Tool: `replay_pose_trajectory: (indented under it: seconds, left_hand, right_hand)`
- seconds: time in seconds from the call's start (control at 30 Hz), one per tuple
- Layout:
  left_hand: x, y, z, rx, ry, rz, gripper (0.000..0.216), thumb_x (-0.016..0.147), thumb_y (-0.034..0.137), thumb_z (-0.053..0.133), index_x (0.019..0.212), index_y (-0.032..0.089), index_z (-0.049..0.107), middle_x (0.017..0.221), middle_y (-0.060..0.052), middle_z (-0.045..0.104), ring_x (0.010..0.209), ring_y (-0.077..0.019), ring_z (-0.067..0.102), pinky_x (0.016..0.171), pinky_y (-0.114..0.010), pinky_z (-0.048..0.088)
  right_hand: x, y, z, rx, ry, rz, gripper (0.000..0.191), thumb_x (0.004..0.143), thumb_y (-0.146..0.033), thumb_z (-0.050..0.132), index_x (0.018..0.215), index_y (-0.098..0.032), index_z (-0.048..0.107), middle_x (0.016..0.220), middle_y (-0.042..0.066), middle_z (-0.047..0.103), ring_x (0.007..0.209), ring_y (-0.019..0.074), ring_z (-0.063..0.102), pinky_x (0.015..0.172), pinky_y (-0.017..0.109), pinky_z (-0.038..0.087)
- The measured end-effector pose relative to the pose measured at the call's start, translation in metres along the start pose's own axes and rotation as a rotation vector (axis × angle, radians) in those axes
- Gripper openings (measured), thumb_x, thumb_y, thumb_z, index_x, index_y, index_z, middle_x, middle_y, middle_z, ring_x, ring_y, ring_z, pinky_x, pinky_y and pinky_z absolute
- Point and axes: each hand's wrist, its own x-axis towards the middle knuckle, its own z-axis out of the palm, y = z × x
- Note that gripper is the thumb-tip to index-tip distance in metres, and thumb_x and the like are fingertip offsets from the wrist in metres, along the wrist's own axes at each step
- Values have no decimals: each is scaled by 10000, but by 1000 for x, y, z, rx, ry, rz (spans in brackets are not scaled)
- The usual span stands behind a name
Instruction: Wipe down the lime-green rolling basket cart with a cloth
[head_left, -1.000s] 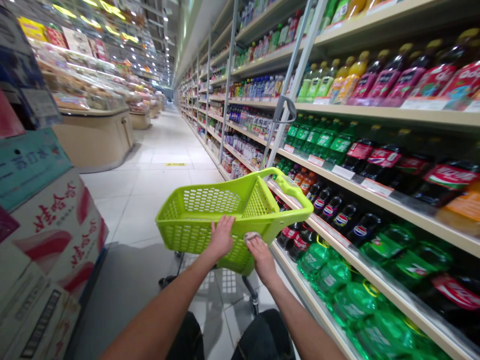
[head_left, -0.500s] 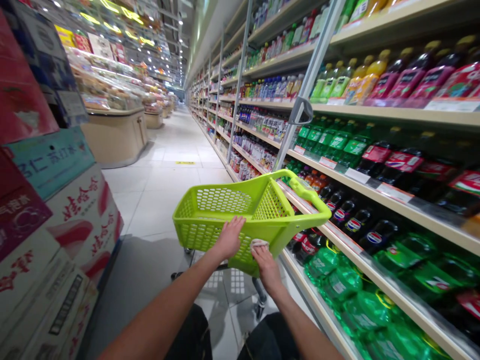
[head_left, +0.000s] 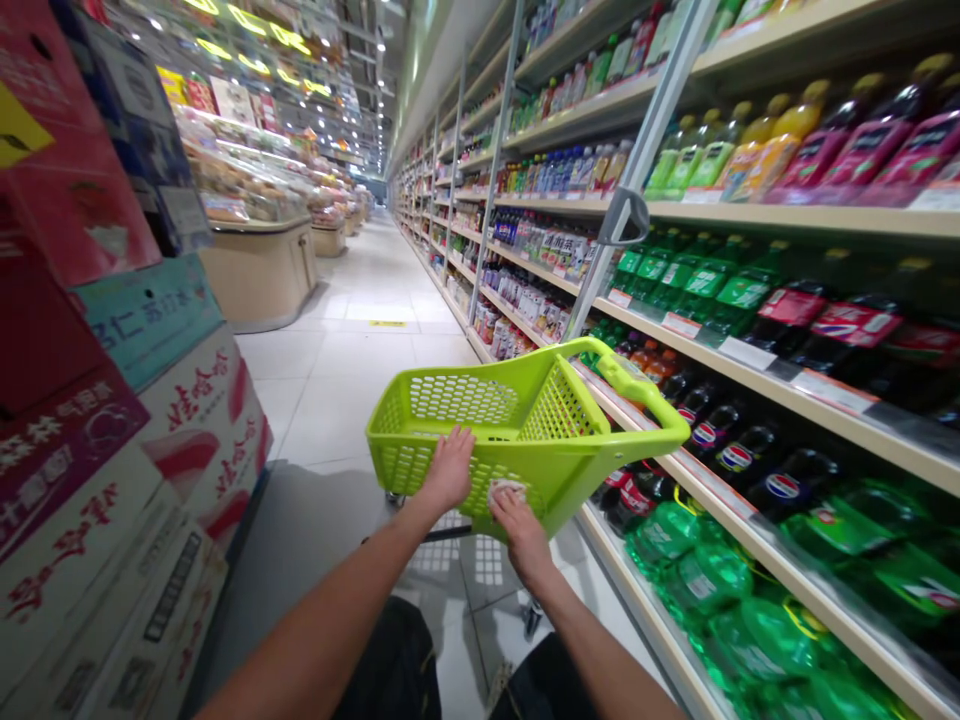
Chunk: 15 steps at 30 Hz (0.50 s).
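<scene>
A lime green plastic shopping basket on wheels [head_left: 480, 420] stands in the aisle right in front of me. My left hand [head_left: 448, 468] is closed over its near rim. My right hand [head_left: 516, 520] presses a small white cloth [head_left: 504, 489] flat against the basket's near wall, just below the rim. The basket's green pull handle [head_left: 645, 395] juts out to the right toward the drink shelves. Nothing shows inside the basket.
Long shelves [head_left: 750, 350] of soft drink bottles run close along the right. Stacked cardboard cartons [head_left: 112, 450] stand at my left. A tiled aisle [head_left: 360, 330] leads ahead past beige counters [head_left: 259, 270]. A grey ladder rail [head_left: 637, 170] leans on the shelving.
The view has swung left, so the basket and shelves sit further right in the picture. My right hand with the cloth has slid slightly down the basket's wall.
</scene>
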Motion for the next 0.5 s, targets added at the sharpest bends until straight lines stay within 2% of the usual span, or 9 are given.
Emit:
replay_pose_trajectory:
  seconds: [0.13,0.2,0.3,0.4,0.43,0.5]
  left_hand:
    - [1,2,5,-29,19,-6,659,611,24,405,1265,60,331,1399,-141,283,1321,-235,137,1076,-453,120]
    - [1,4,7,-45,22,-9,662,611,23,403,1267,78,331,1401,-136,281,1324,-231,125,1073,-462,118]
    - [0,4,6,-73,-11,23,667,620,24,391,1279,103,321,1408,-123,271,1327,-205,112,1074,-450,118]
    - [-7,-12,2,-56,-23,66,718,608,1,376,1308,132,280,1421,-96,249,1326,-179,122,1077,-437,121]
    - [-10,-21,0,-33,9,19,726,610,-5,370,1315,131,265,1424,-99,240,1326,-188,126,1072,-455,128]
    - [-18,-43,-1,22,101,-143,704,628,-8,358,1316,102,261,1421,-132,233,1323,-233,131,1054,-505,150]
  right_hand:
    - [45,-4,-25,31,148,40,459,821,-44,332,1217,-216,487,1268,60,485,1272,184,284,1012,422,316]
    - [57,-1,-22,-4,170,47,446,830,-48,330,1203,-222,501,1244,61,509,1266,187,297,1014,435,305]
    - [32,1,4,-36,44,0,423,838,-52,338,1155,-242,544,1141,57,591,1191,176,419,978,411,360]
    - [-7,-3,21,-8,-62,-22,441,825,-36,341,1137,-264,554,1087,42,624,1117,160,499,936,376,414]
    - [-11,-6,19,5,-59,-16,457,820,-26,333,1150,-261,544,1101,41,617,1128,156,489,937,370,414]
    - [0,-12,8,34,-10,-5,476,814,-18,322,1187,-244,513,1167,47,574,1190,156,420,965,372,387]
